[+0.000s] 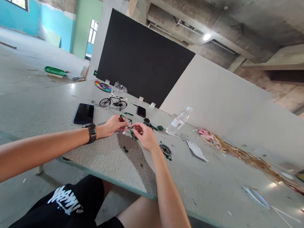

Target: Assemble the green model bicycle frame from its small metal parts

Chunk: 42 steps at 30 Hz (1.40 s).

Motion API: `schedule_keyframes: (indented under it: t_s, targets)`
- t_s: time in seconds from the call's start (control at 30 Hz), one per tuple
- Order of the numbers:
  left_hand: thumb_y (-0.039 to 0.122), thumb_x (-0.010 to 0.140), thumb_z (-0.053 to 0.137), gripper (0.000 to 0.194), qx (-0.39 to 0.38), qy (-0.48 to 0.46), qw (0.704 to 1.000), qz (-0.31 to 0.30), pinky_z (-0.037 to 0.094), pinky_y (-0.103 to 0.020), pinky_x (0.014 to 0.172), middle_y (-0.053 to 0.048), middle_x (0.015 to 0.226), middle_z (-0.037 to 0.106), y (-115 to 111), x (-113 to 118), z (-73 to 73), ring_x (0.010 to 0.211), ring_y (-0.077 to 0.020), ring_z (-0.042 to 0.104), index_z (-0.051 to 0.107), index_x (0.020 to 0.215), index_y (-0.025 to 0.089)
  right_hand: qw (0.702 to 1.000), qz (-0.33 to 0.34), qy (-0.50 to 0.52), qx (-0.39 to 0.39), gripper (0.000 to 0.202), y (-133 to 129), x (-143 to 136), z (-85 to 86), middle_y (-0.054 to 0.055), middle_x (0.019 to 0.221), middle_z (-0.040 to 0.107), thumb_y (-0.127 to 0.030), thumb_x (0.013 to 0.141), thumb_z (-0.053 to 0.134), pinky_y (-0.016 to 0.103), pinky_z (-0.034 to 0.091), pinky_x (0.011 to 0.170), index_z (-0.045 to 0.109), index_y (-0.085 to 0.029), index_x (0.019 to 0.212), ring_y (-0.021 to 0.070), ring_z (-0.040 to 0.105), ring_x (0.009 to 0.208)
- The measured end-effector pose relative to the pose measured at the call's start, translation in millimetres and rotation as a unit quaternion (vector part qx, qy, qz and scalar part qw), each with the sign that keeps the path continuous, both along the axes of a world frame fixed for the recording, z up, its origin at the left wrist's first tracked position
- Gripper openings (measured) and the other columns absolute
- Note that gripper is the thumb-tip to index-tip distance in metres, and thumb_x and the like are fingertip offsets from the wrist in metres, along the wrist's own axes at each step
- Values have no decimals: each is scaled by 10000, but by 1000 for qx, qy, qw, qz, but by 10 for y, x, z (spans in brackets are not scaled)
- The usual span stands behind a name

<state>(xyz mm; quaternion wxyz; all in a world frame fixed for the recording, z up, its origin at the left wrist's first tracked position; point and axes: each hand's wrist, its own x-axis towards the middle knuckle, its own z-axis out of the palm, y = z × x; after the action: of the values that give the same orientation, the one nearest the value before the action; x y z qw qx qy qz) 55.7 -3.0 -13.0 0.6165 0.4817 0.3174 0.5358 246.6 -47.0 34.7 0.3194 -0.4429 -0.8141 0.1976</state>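
At the near edge of a grey worktable (pixel 209 186), in a bare concrete hall, I work at small model parts with both hands. My left hand (pixel 113 125), a dark watch (pixel 92 132) on its wrist, has thumb and fingers pinched together at a small clear part (pixel 125 130). My right hand (pixel 145 133) faces it from just beside, fingers curled inward with little gap; I cannot tell whether their tips grip anything. The clear part sits between my two hands, above the table. Small green pieces (pixel 126 118) lie on the far side of my fingertips, and one dark green scrap (pixel 126 149) lies nearer me. To the right of my right hand rests a black spoked wheel (pixel 165 150), flat on the tabletop. An assembled black model bicycle (pixel 113 102) stands upright on the far left, with a phone (pixel 84 114) lying nearer me, left of my left hand. A clear plastic bottle (pixel 179 121) stands tilted in my view on the far right, and a creased paper sheet (pixel 196 150) lies to its right, nearer me.
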Motion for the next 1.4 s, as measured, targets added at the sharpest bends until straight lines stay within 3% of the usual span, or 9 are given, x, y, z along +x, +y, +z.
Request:
schedule_keyframes:
  t_s: [0.17, 0.27, 0.43, 0.73, 1.1, 1.23, 1.4]
  targets:
    - [230, 677, 884, 288, 7, -2, 1000, -7, 583, -290, 686, -8, 683, 685, 11, -6, -14, 647, -152, 692, 615, 731, 142, 1000, -7, 11, 2, 263, 50, -37, -72, 59, 1036, 756, -137, 892, 613, 322, 551, 844, 700, -197, 1133, 166, 693, 862]
    - [232, 668, 892, 297, 9, 2, 1000, -8, 575, -286, 680, -12, 691, 690, 11, -9, -13, 642, -150, 688, 618, 733, 138, 999, -17, 30, -8, 319, 80, -15, -96, 69, 1000, 776, -155, 856, 714, 339, 571, 870, 699, -189, 1173, 188, 733, 889]
    - [198, 668, 881, 276, 10, 6, 1000, -8, 561, -275, 674, 0, 667, 669, 7, -11, -5, 633, -143, 677, 617, 717, 133, 998, -28, 47, -11, 276, 112, 1, -131, 70, 961, 801, -164, 805, 793, 369, 597, 851, 756, -191, 1077, 222, 765, 850]
    - [156, 687, 845, 233, 6, 3, 1000, -8, 562, -276, 690, 2, 670, 669, -16, -9, 24, 642, -137, 671, 615, 713, 135, 998, -6, 64, -10, 356, 156, -34, -200, 64, 1071, 802, -48, 788, 743, 365, 615, 903, 761, -212, 1103, 225, 781, 939]
    - [140, 671, 847, 249, -7, -10, 1000, 20, 553, -271, 698, 23, 662, 648, 40, -1, -17, 636, -120, 652, 603, 718, 139, 997, -13, 66, 50, 288, 113, -132, -191, 33, 1001, 787, -103, 785, 758, 334, 613, 843, 717, -238, 1037, 194, 770, 870]
    - [142, 700, 830, 240, -8, -14, 1000, 23, 549, -261, 665, -7, 684, 672, 62, -5, -38, 638, -130, 675, 592, 734, 139, 996, -9, 63, 61, 244, 78, -112, -137, 28, 993, 785, -90, 838, 667, 320, 599, 866, 711, -232, 1032, 180, 768, 899]
    - [170, 703, 841, 249, -3, -18, 1000, 10, 568, -277, 674, -25, 701, 689, 48, 6, -34, 653, -151, 698, 595, 733, 139, 994, -35, 65, 85, 186, 93, -131, -151, 30, 996, 766, -139, 844, 685, 301, 594, 805, 683, -229, 1006, 177, 765, 829]
